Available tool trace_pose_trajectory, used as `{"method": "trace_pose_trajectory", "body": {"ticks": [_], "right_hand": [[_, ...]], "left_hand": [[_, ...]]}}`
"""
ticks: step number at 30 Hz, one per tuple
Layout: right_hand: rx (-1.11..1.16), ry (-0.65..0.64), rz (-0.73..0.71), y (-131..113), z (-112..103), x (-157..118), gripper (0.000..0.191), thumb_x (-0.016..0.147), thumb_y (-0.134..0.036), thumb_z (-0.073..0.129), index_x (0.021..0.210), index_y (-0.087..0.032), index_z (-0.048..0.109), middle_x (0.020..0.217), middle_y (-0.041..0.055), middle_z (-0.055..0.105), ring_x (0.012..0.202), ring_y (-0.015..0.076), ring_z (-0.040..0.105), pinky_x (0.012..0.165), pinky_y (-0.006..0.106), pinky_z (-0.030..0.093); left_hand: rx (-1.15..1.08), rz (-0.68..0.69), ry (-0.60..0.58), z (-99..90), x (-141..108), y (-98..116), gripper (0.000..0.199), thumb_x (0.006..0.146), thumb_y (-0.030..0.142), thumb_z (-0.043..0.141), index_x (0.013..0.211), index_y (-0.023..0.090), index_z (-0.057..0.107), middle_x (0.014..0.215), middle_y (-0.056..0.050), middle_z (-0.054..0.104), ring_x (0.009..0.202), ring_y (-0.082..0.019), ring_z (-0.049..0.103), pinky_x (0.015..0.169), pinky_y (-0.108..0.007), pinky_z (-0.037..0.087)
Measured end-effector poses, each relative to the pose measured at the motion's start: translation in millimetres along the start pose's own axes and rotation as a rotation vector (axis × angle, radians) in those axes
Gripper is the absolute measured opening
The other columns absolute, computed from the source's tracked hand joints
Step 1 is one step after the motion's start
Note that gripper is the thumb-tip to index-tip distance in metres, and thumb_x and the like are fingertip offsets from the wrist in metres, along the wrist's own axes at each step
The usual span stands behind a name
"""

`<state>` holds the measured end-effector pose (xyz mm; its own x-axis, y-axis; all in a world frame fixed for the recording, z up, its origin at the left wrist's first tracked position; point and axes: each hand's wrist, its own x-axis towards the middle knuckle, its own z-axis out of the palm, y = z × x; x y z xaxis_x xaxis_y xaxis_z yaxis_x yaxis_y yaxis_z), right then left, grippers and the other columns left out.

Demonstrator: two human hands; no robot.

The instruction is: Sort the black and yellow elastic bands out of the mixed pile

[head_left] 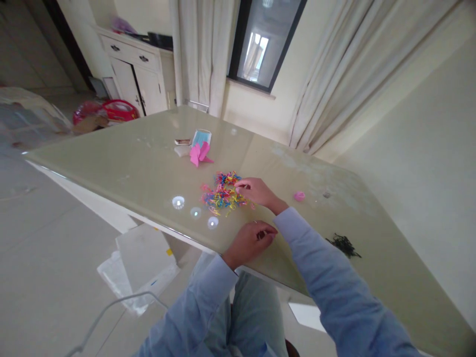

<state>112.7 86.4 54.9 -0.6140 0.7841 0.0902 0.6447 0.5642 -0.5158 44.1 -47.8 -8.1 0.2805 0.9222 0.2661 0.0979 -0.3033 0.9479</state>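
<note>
A loose heap of small, thin, brightly coloured loops like rubber bands [223, 196] lies on the glossy table. My right hand [256, 191] reaches over the heap's right side, fingers pressed together at its edge. Whatever is between those fingertips is too small to make out. Closer to the table's front edge, my left hand [251, 242] is curled, thumb and forefinger together. A tiny pale-pink bit seems to show at its fingertips, but I cannot tell what it is. A small pink object [299, 196] sits to the right of my right hand.
Behind the heap lie a pink folded paper shape [200, 154], a blue face mask [202, 137] and a small brown-and-white item [182, 142]. A dark pile of thin strands [344, 245] is right of my right forearm. The table's front edge [148, 220] runs before my lap.
</note>
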Motion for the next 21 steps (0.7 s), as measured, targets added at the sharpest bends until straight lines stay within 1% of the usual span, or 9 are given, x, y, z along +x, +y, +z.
{"method": "trace_pose_trajectory", "body": {"ticks": [3,5,9,14,18,21], "right_hand": [[-0.138,-0.057,-0.05,8.1,11.7,21.0,0.023,0.085,-0.015,0.057,0.093,-0.017,0.078,0.094,0.0063,0.076,0.082,0.0164,0.065,0.076,0.024,0.045],[-0.193,-0.071,-0.061,10.9,16.4,26.9,0.023,0.084,-0.014,0.056,0.091,-0.016,0.078,0.093,0.0069,0.076,0.083,0.0171,0.065,0.076,0.025,0.044],[-0.212,-0.078,-0.04,11.1,20.7,29.0,0.02,0.082,-0.014,0.058,0.086,-0.016,0.078,0.086,0.0062,0.074,0.077,0.0164,0.063,0.071,0.024,0.043],[-0.19,-0.082,-0.01,13.7,22.8,31.3,0.016,0.082,-0.016,0.06,0.085,-0.016,0.077,0.085,0.0047,0.074,0.076,0.0149,0.063,0.069,0.023,0.042],[-0.19,-0.139,-0.013,15.8,20.5,36.3,0.016,0.082,-0.015,0.061,0.084,-0.017,0.077,0.086,0.0032,0.076,0.078,0.0142,0.065,0.07,0.022,0.042],[-0.229,-0.177,-0.008,13.4,17.3,37.9,0.016,0.082,-0.016,0.062,0.083,-0.018,0.077,0.084,0.0029,0.076,0.077,0.0143,0.065,0.068,0.022,0.041]], "left_hand": [[0.043,0.023,-0.015,-0.3,-0.4,1.3,0.022,0.085,0.02,0.055,0.092,0.016,0.075,0.087,-0.007,0.074,0.074,-0.016,0.062,0.072,-0.027,0.047],[0.03,0.012,-0.004,-0.2,-0.3,1.2,0.023,0.085,0.02,0.055,0.092,0.015,0.076,0.087,-0.007,0.075,0.074,-0.016,0.063,0.072,-0.027,0.048],[-0.021,-0.023,0.012,0.1,0.3,0.5,0.023,0.085,0.021,0.055,0.091,0.016,0.076,0.086,-0.006,0.075,0.074,-0.016,0.064,0.07,-0.026,0.047],[-0.054,-0.043,0.034,0.2,0.9,0.3,0.022,0.085,0.023,0.056,0.091,0.017,0.076,0.085,-0.006,0.075,0.072,-0.016,0.063,0.067,-0.026,0.046],[-0.07,-0.061,0.036,0.0,0.4,0.4,0.022,0.085,0.024,0.057,0.091,0.017,0.076,0.082,-0.005,0.075,0.068,-0.015,0.061,0.064,-0.026,0.045],[-0.081,-0.063,0.035,-0.4,0.3,0.8,0.022,0.085,0.023,0.057,0.093,0.016,0.076,0.083,-0.005,0.075,0.07,-0.015,0.062,0.065,-0.026,0.046]]}}
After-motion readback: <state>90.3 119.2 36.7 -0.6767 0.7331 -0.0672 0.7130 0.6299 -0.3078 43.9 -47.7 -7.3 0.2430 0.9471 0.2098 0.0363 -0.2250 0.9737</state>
